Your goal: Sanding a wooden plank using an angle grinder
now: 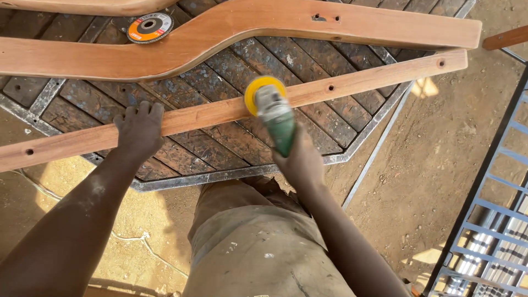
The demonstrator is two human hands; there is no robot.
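A long straight wooden slat (357,82) with several drilled holes lies slantwise across a dark metal grid platform (231,148). My left hand (138,127) presses flat on the slat at its left part. My right hand (300,159) grips a green angle grinder (278,118) whose yellow sanding disc (258,91) sits against the slat near its middle. A wide curved wooden piece (231,30) lies beyond the slat.
An orange and black spare grinding disc (149,26) lies on the platform at the back left. A blue metal frame (489,220) stands at the right on the dirt ground (434,165). Another wooden piece (506,37) shows at the right edge. A thin cord (132,239) runs over the ground.
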